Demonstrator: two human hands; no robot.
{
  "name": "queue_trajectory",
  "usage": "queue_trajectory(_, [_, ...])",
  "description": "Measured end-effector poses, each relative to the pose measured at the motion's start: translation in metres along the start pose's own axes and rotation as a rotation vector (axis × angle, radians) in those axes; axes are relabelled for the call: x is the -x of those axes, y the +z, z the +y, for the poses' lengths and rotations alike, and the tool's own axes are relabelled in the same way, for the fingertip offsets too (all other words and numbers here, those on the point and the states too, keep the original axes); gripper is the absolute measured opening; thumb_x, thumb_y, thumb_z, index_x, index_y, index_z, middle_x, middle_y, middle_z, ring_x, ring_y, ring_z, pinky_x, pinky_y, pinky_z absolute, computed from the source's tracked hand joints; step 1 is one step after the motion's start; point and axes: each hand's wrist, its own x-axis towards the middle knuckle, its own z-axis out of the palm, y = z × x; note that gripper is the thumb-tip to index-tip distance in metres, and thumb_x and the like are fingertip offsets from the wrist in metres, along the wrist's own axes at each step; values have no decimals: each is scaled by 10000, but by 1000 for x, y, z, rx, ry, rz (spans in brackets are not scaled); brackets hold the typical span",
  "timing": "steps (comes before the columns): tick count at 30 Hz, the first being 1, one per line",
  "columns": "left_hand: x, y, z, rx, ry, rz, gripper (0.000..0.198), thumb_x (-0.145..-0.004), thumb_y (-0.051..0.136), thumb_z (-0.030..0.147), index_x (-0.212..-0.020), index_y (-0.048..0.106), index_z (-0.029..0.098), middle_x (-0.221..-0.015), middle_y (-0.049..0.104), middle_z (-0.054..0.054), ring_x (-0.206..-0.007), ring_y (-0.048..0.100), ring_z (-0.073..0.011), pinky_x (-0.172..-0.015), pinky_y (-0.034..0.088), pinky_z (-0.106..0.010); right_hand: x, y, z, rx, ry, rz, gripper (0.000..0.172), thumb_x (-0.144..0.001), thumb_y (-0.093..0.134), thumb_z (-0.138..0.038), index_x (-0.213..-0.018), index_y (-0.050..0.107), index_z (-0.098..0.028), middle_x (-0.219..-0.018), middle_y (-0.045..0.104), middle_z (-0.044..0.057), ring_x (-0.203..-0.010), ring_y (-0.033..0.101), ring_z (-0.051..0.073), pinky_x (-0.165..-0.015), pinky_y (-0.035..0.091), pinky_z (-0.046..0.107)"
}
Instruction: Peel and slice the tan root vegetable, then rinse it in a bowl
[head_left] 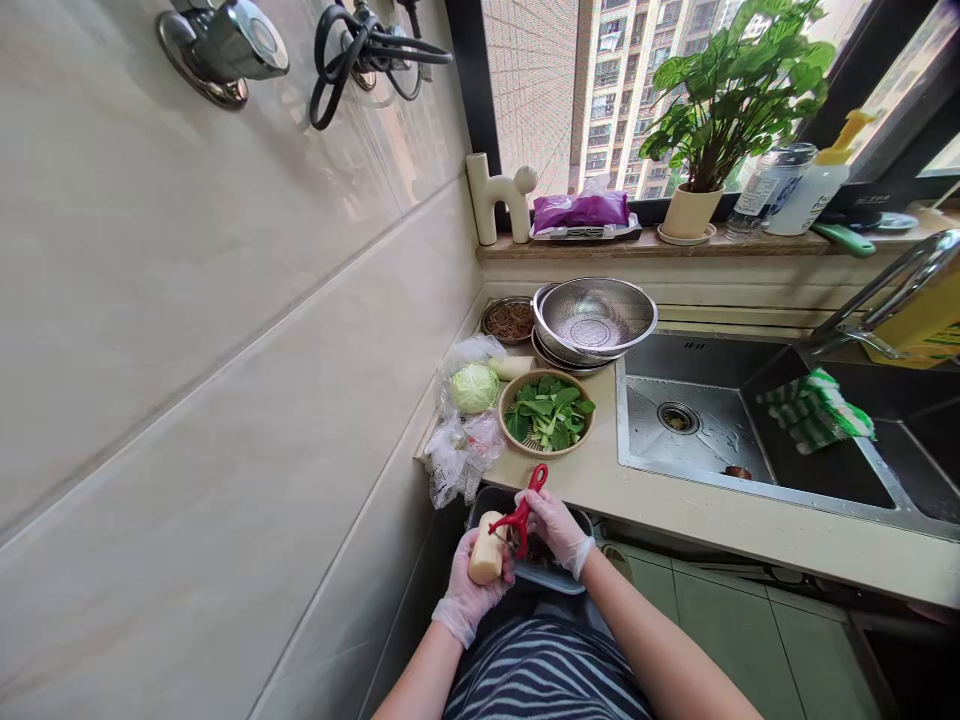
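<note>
Countertop (675, 507) near the peeler (519, 517) meets tiled wall (187, 250).

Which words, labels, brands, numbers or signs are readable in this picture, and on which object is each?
None can be read with certainty.
Clear jar on the windowsill: label too small.
White pump bottle: markings too blurred.
Yellow container at right edge: print too small.
White plastic bag: print creased and blurred.

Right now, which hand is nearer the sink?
Right. The right hand, with the red peeler, is in front and left of the sink; the left hand is farther left.
</note>
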Motion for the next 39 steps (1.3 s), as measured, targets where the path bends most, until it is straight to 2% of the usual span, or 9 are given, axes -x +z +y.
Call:
queue_trajectory(2, [1, 1, -2, 19, 11, -11, 304, -781, 508, 413, -831, 582, 122, -624, 591, -61, -515, 529, -158, -492, 378, -254, 0, 3, 3, 11, 12, -15, 448, -612, 732, -552, -770, 646, -141, -622, 599, 0, -505, 484, 97, -491, 364, 229])
queue_trajectory(7, [11, 3, -6, 44, -1, -252, 332, -783, 499, 434, -782, 580, 112, -605, 533, -50, -531, 452, -127, -520, 347, -227, -9, -12, 1, -15, -66, 151, 473, -607, 690, -614, -792, 609, -187, -585, 551, -51, -487, 436, 80, -486, 337, 213])
queue_trajectory(14, [10, 0, -7, -1, -12, -256, 364, -802, 479, 451, -789, 588, 104, -599, 512, -44, -523, 425, -121, -519, 334, -229, 3, -2, 4, 29, -29, 53, 463, -620, 697, -591, -779, 639, -160, -638, 603, 4, -520, 494, 106, -498, 371, 234])
queue_trajectory(22, [25, -4, -4, 74, -7, -352, 339, -830, 474, 446, -689, 493, 139, -639, 434, -6, -541, 365, -84, -522, 338, -196, -1, -16, -2, 171, -178, 230, 469, -657, 649, -612, -845, 618, -184, -694, 622, 1, -589, 508, 129, -577, 402, 257])
queue_trajectory(25, [31, -6, 1, 34, 11, -357, 397, -834, 479, 515, -697, 496, 143, -641, 434, -6, -553, 382, -84, -523, 340, -187, 11, -15, 5, 395, -261, 188, 391, -726, 614, -548, -917, 649, -208, -903, 674, 46, -812, 582, 193, -738, 432, 297])
queue_trajectory(28, [36, -6, 6, -47, 43, -377, 453, -782, 536, 584, -795, 559, 132, -636, 460, -6, -547, 396, -85, -519, 335, -192, 22, -17, 17, 690, -287, 136, 239, -673, 678, -467, -745, 678, -238, -789, 681, 34, -829, 590, 229, -796, 419, 331])
queue_trajectory(30, [39, -3, 8, -147, 106, -366, 493, -748, 594, 580, -978, 584, 144, -687, 521, -23, -575, 448, -101, -555, 362, -213, 28, -19, 25, 745, -293, 136, 174, -655, 700, -419, -705, 683, -253, -761, 678, 30, -830, 587, 234, -820, 410, 341])
queue_trajectory(34, [44, 18, 12, -542, 349, -328, 715, -688, 738, 402, -1312, 434, 232, -863, 613, -58, -730, 556, -174, -683, 415, -283, 37, -27, 27, 705, -316, 223, 235, -684, 667, -458, -791, 694, -250, -827, 688, 44, -825, 592, 234, -807, 427, 340])
queue_trajectory(39, [48, 64, 0, -913, 641, -304, 689, -578, 786, 108, -1224, 564, 199, -1167, 574, -78, -1007, 529, -228, -920, 372, -295, 47, -75, -21, 340, -220, 497, 405, -686, 612, -575, -854, 608, -206, -743, 648, 18, -655, 569, 179, -621, 451, 297])
